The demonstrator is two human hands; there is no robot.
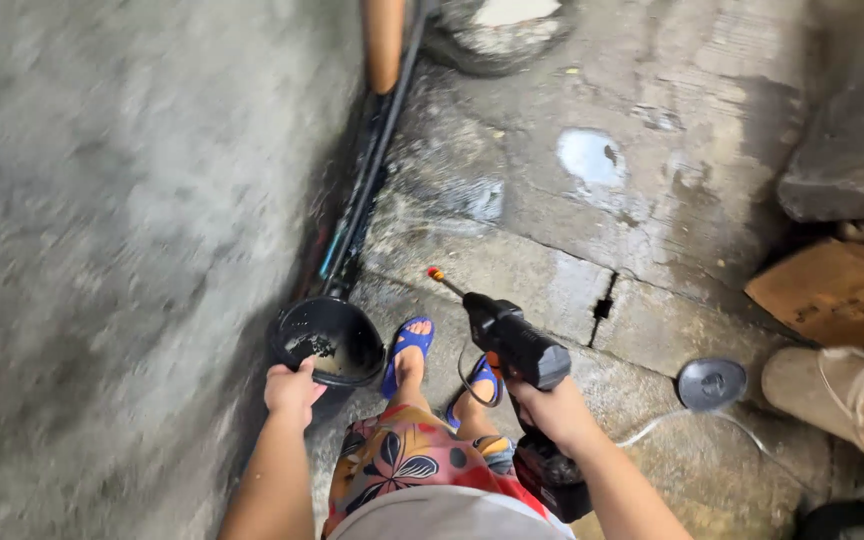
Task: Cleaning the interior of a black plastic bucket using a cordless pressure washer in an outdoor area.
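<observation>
From the head camera: the left hand (pixel 292 390) is closed on the near rim of a black bowl (pixel 327 340), which is held tilted beside the grey wall (pixel 112 230), with some dark dirt seen lying inside it. The right hand (pixel 552 412) is wrapped around the grip of a black spray gun (pixel 514 345), its thin nozzle with the red and yellow tip (pixel 436 273) aimed forward and down at the wet concrete floor (pixel 572 250). A hose (pixel 692 425) is seen trailing from the gun across the floor toward the right, past a round dark lid (pixel 711 383). Blue sandals (pixel 408 350) are worn, toes bare, just behind the nozzle line.

Risks as judged from here: the floor is puddled and glossy, so a slip in open sandals is likely if weight is shifted fast. A jet fired at the bowl could kick the dirt back at the legs, or the bowl could be knocked from a one-handed rim grip. The hose loop near the feet could be caught and the gun jerked off aim. The cardboard (pixel 832 290) at the right could be soaked by stray spray
</observation>
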